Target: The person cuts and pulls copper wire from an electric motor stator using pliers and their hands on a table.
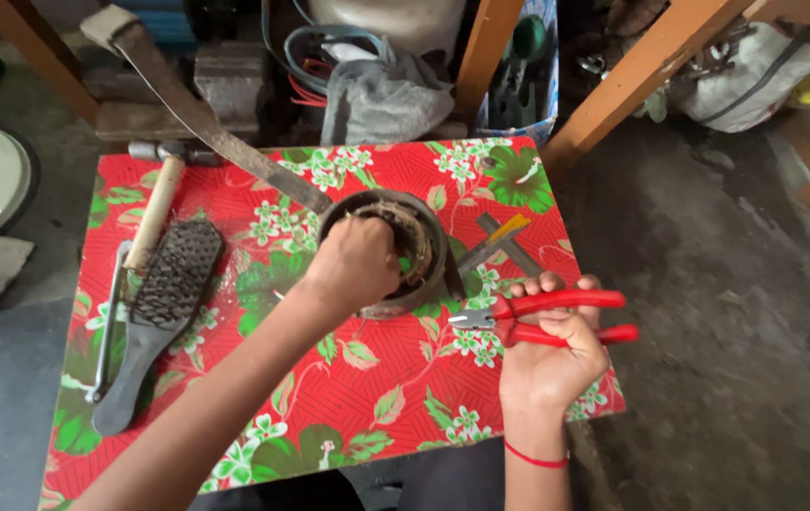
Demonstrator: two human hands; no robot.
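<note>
Left hand [356, 262] fisted over round dark metal motor stator with copper windings [417, 248] mid red floral tabletop [367, 397], right hand [551, 345] gripping red-handled pliers [537, 317] just right of it, wire brush [170, 284] and wooden-handled hammer [154, 208] lying left

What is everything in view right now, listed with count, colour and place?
round motor part: 1, dark metal with brownish windings, table centre
pliers: 1, red handles, in right hand
hammer: 1, pale wooden handle, table left
wire brush: 1, dark grey, table left
long blade: 1, rusty grey, table back
tablecloth: 1, red floral, over table
grey cloth: 1, behind table
left hand: 1, gripping motor part
right hand: 1, table right edge
</note>
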